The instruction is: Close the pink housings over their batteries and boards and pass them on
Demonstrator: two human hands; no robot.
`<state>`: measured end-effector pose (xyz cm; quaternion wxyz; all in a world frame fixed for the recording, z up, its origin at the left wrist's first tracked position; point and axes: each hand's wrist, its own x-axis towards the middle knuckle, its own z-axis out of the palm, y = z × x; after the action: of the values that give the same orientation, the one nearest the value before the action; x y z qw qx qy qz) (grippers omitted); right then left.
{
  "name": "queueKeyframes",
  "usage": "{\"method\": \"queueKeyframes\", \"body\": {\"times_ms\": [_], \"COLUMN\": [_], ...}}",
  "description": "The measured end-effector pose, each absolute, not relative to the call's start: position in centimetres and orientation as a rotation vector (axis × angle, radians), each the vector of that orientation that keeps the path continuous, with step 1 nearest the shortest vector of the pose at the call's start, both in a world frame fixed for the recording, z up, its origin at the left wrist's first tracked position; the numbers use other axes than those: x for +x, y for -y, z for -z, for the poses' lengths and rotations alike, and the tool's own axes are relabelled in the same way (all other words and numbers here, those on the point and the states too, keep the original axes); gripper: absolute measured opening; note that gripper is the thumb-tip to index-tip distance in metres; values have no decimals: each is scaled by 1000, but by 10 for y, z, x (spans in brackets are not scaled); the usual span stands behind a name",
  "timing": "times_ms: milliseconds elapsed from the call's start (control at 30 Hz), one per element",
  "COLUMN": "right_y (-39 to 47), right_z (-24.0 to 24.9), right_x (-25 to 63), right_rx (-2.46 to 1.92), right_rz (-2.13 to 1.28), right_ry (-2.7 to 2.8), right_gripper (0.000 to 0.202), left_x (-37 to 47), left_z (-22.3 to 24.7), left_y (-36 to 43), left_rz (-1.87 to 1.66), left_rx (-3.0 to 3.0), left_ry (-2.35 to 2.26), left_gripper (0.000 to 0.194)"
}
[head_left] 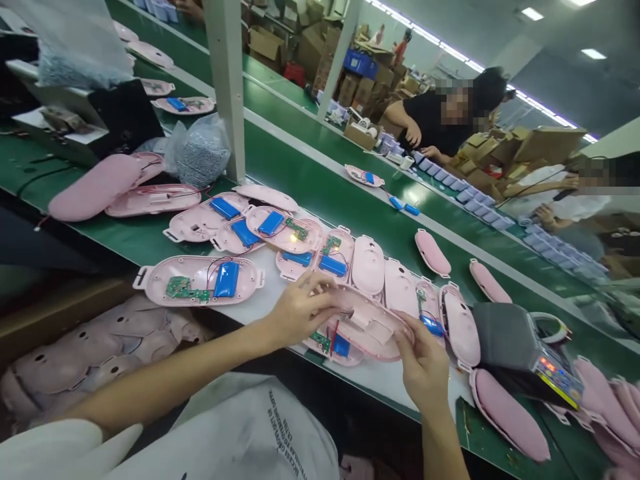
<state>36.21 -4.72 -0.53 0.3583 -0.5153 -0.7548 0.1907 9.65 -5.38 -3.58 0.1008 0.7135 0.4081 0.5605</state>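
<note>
Between my two hands I hold a pink oval shell half (pixel 367 321), its hollow inside facing up and tilted. My left hand (pixel 303 308) pinches its left end, fingers bent over the inside. At the opposite end my right hand (pixel 423 357) grips the rim with thumb and fingers. Directly beneath is another pink housing with a blue battery (pixel 341 345), partly hidden by the held shell; a red wire runs up from it. To the left lies an open housing (pixel 155 283) with a green circuit board (pixel 187 289) and a blue battery (pixel 227 279).
Several pink housings cover the white work surface (pixel 250 303). A grey device with a lit display (pixel 550 365) stands at right. Bags of screws (pixel 200 150) sit by a post (pixel 227 87). The green conveyor belt (pixel 300 167) runs behind; co-workers (pixel 435 120) sit across it. A carton of shells (pixel 100 340) is lower left.
</note>
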Motion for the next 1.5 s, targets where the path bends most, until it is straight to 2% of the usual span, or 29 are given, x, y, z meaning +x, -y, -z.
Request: {"method": "queueKeyframes", "body": {"times_ms": [167,367,467,533,700,833,1033,1233,1400,1500], "right_y": [50,46,42,37,16,-8,-25,-26,-14,-1], "right_z": [-2,14,19,16,-5,-11,-18,-26,-18,-10], "right_x": [342,341,340,336,301,266,255,246,281,365], "right_rx": [-1259,-1233,-1240,-1242,-1281,-1385,-1435,-1485,-1344,-1501], "right_rz": [-442,-529,-593,-609,-381,-526,-800,-582,-664,-350], "right_ry": [1979,1801,1745,1744,2108,2407,2450,2550,2280,1724], "right_gripper": [25,24,26,27,34,27,19,18,30,26], "left_x": [99,97,92,88,87,88,88,84,85,84], "left_z": [40,51,49,46,45,48,36,18,12,17], "left_y": [45,39,37,35,31,33,35,30,28,26], "left_rz": [-1948,-1832,-1582,-1389,-1290,-1335,-1262,-1045,-912,-831], "left_rx": [1893,1653,1203,1033,983,974,989,1150,1269,1395], "left_ry": [-1267,-1062,-998,-962,-1040,-1057,-1158,-1304,-1339,-1491], "left_gripper": [5,2,39,54,36,42,57,63,62,62]}}
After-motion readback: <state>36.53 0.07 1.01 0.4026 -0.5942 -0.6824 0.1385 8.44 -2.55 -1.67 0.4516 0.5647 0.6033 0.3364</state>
